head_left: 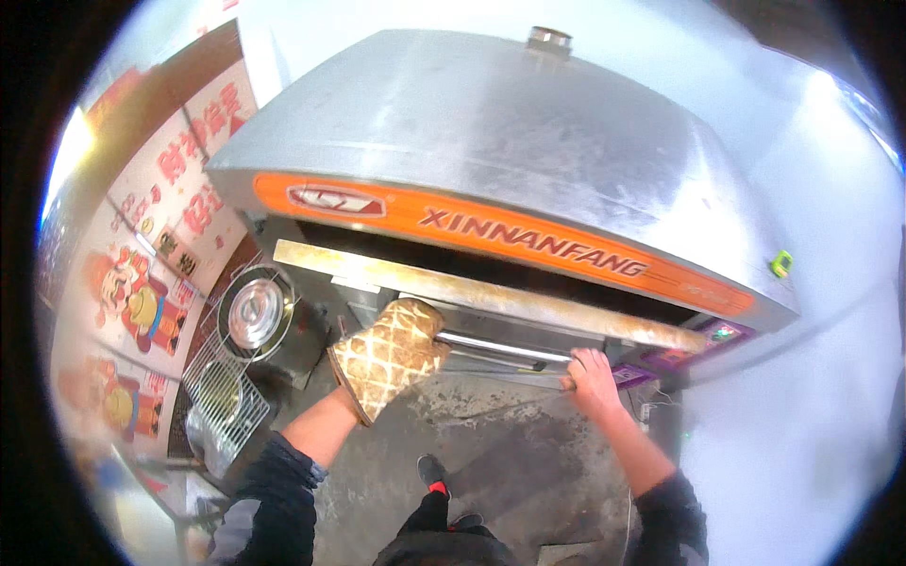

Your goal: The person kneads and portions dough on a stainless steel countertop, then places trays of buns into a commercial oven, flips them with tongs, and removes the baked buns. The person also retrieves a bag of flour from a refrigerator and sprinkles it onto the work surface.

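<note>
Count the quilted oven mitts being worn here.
1. The brown-and-cream quilted oven mitt covers the left hand at the oven door; the bare right hand grips the metal door handle.

Oven (pixel 528 141): grey steel top, orange front band (pixel 528 241) with red lettering. Mitt (pixel 389 357) on left hand: tan, brown diamond quilting. Sleeves (pixel 283 481): dark blue. Floor (pixel 510 462): mottled grey. Wall posters (pixel 142 302): red and yellow figures. Shoe (pixel 434 472): black, red trim.
</note>
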The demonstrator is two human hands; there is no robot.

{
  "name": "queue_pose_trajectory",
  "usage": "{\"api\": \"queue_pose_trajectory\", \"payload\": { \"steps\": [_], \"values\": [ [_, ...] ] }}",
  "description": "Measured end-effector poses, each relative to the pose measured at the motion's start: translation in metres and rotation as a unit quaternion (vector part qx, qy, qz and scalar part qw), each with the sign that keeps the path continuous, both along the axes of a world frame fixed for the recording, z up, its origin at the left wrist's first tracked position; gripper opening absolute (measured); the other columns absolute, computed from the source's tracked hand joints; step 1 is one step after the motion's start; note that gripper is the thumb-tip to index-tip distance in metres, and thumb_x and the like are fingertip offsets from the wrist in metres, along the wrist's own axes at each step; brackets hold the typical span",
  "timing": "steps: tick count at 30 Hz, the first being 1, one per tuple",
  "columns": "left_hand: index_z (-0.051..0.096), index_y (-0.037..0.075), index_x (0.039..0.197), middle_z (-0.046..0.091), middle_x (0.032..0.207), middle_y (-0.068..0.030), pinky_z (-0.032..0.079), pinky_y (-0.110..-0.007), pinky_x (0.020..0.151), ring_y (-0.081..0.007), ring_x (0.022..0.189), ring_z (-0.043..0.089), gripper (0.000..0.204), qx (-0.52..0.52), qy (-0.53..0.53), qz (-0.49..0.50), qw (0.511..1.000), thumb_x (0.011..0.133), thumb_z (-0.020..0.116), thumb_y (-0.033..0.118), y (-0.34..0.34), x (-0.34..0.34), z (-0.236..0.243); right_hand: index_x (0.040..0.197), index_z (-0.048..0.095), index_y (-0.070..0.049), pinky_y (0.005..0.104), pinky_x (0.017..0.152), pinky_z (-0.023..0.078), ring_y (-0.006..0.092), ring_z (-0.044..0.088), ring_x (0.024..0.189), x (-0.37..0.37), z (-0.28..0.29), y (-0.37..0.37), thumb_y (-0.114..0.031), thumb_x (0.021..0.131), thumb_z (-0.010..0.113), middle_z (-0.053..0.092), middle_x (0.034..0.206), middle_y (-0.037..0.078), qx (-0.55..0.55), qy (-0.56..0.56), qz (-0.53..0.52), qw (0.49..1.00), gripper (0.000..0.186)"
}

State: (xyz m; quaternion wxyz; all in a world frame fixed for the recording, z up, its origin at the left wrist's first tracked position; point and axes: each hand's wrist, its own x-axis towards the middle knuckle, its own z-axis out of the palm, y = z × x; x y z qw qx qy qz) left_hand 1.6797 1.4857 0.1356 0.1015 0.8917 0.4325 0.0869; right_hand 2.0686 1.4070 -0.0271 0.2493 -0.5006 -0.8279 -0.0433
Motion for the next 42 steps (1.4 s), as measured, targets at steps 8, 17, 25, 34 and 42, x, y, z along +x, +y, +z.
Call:
{"api": "queue_pose_trajectory", "payload": {
  "steps": [8, 17, 25, 34, 42],
  "values": [
    [0.081, -0.001, 0.108, 0.079, 0.108, -0.0232, 0.056, -0.053, 0.103, -0.0425, 0.111, 0.072, 0.05, 0.063, -0.006, 0.026, 0.998, 0.095, 0.078, 0.047, 0.044, 0.011, 0.036, 0.103, 0.065, -0.002, 0.0531, 0.104, 0.049, 0.0408, 0.062, 0.118, 0.007, 0.059, 0.059, -0.026, 0.1, 0.08, 0.066, 0.119, 0.018, -0.009, 0.0, -0.041, 0.999, 0.028],
    [0.075, -0.005, 0.108, 0.075, 0.109, -0.0257, 0.055, -0.055, 0.103, -0.0455, 0.114, 0.068, 0.035, 0.159, -0.126, 0.033, 0.979, 0.09, 0.081, 0.025, 0.026, 0.046, 0.053, 0.108, 0.065, 0.002, 0.0537, 0.102, 0.049, 0.0407, 0.062, 0.116, 0.009, 0.064, 0.078, -0.025, 0.101, 0.08, 0.067, 0.121, 0.019, -0.039, 0.063, -0.054, 0.996, 0.032],
    [0.044, -0.003, 0.165, 0.047, 0.167, -0.0283, 0.042, -0.05, 0.128, -0.0414, 0.155, 0.047, 0.087, -0.125, -0.346, 0.239, 0.899, 0.1, 0.084, 0.038, -0.127, 0.132, 0.003, 0.107, 0.065, 0.007, 0.0557, 0.117, 0.047, 0.0489, 0.057, 0.135, -0.017, 0.056, 0.024, -0.022, 0.102, 0.078, 0.061, 0.141, 0.03, -0.014, 0.216, -0.093, 0.972, 0.032],
    [0.045, -0.003, 0.166, 0.047, 0.169, -0.0271, 0.041, -0.049, 0.129, -0.0399, 0.156, 0.046, 0.087, -0.327, -0.577, 0.315, 0.679, 0.1, 0.084, 0.039, -0.226, 0.283, -0.063, 0.117, 0.06, -0.002, 0.0553, 0.09, 0.059, 0.0438, 0.069, 0.11, 0.085, 0.04, -0.068, -0.014, 0.093, 0.078, 0.066, 0.113, 0.018, -0.172, 0.157, 0.092, 0.968, 0.032],
    [0.045, -0.003, 0.166, 0.047, 0.168, -0.0266, 0.041, -0.049, 0.128, -0.0392, 0.156, 0.047, 0.087, -0.266, -0.577, 0.389, 0.667, 0.1, 0.084, 0.038, -0.257, 0.325, -0.05, 0.11, 0.074, -0.007, 0.0494, 0.092, 0.057, 0.037, 0.071, 0.104, 0.378, 0.217, -0.035, -0.018, 0.087, 0.086, 0.075, 0.111, 0.014, 0.151, 0.231, 0.007, 0.961, 0.028]
  ]
}}
